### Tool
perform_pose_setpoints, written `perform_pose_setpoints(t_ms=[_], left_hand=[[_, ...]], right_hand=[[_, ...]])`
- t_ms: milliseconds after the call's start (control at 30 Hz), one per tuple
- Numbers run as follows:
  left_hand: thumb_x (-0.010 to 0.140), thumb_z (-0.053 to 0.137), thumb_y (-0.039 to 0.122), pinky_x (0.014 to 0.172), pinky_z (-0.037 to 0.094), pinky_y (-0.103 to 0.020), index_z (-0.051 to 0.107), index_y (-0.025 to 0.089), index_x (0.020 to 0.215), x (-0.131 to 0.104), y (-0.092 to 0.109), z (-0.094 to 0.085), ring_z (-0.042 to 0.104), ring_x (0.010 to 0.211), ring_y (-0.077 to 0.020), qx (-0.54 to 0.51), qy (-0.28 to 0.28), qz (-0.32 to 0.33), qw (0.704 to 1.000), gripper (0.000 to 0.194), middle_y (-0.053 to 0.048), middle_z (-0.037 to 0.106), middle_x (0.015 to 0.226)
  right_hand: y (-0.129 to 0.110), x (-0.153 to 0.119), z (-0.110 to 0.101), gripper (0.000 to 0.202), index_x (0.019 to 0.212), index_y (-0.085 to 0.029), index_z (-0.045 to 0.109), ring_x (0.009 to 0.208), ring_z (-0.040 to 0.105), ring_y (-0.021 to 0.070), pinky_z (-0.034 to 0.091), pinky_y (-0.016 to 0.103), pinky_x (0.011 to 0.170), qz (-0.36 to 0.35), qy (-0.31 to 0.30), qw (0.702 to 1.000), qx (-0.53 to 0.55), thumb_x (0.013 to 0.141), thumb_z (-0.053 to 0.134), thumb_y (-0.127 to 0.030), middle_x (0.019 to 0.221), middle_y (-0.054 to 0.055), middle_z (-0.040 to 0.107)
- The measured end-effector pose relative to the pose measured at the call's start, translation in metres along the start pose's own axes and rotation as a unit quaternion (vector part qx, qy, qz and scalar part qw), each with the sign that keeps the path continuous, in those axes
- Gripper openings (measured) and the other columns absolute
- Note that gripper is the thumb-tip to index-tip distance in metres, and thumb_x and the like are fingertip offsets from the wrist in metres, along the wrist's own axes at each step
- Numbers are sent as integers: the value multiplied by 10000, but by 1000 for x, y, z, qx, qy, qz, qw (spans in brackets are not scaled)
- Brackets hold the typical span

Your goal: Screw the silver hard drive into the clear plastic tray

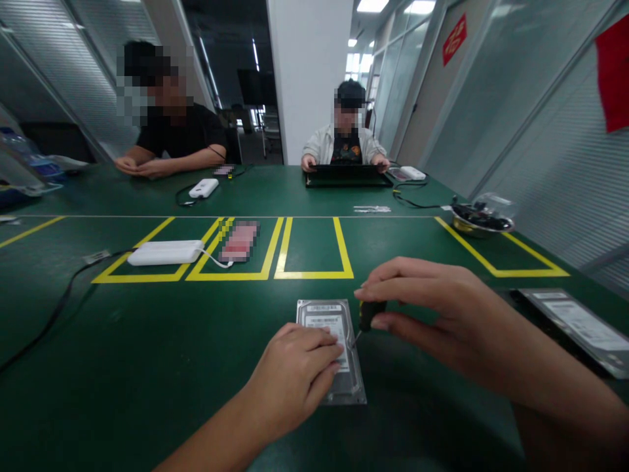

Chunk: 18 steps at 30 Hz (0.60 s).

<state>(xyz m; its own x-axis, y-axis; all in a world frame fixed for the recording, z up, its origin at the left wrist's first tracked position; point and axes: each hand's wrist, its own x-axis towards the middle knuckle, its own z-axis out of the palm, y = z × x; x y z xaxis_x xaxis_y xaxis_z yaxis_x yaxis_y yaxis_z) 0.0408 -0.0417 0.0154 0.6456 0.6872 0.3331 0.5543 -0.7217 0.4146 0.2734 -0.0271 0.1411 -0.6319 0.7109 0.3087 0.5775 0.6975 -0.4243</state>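
A silver hard drive (352, 383) with a white label lies flat on the green table in front of me. My left hand (299, 367) rests over the drive's left and middle part, its fingers together and pressed down on the label. My right hand (427, 298) grips a small screwdriver (369, 316) with a dark and yellow handle between thumb and fingers. The screwdriver is tilted, and its thin shaft points down to the drive's right edge, near the middle. Whether the tip sits in a screw is too small to tell.
At the right lies another drive (580, 321) on something black. A metal bowl (479, 223) of dark parts stands behind it. White power bank (164, 253) and phone (239, 241) are left, near yellow tape outlines. Two people sit across; one holds a black panel (348, 176).
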Motion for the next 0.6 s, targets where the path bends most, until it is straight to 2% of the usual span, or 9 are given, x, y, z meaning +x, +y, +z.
perform_pose_setpoints(t_ms=[100,233,333,433,600], left_hand=[[943,533,237,884,463,-423,673,252,1127,0,0,0,651,1067,-220,2,-2,-1,1000,232,-13,708,1152],[942,537,235,882,462,-425,668,258,1141,0,0,0,652,1066,-221,-2,-1,1,1000,239,-10,710,1150],[944,538,237,887,460,-427,669,260,1130,0,0,1,650,1068,-219,-3,0,0,1000,228,-7,707,1162],[944,538,236,890,457,-430,664,267,1142,0,-1,1,648,1072,-219,-5,-4,-1,1000,237,-2,705,1168],[948,534,242,888,457,-432,652,274,1188,0,-2,1,647,1075,-222,-5,-4,0,1000,270,-6,706,1168]], right_hand=[[-2,-1,3,168,1061,-234,676,921,636,154,494,250,794,1,28,1000,-11,930,580,-191,1032,18,681],[-1,-5,5,289,1185,-241,623,884,642,134,490,235,769,8,37,999,-8,915,560,-158,1062,11,679],[0,-3,4,174,1091,-234,649,888,612,129,479,229,746,7,24,1000,3,924,600,-232,1084,27,639],[0,-1,2,89,973,-235,668,847,596,124,464,232,700,12,19,1000,-6,940,587,-255,1011,19,620],[4,-5,-1,242,1111,-247,639,981,629,152,500,271,841,4,18,1000,-13,932,501,-160,1098,6,668]])
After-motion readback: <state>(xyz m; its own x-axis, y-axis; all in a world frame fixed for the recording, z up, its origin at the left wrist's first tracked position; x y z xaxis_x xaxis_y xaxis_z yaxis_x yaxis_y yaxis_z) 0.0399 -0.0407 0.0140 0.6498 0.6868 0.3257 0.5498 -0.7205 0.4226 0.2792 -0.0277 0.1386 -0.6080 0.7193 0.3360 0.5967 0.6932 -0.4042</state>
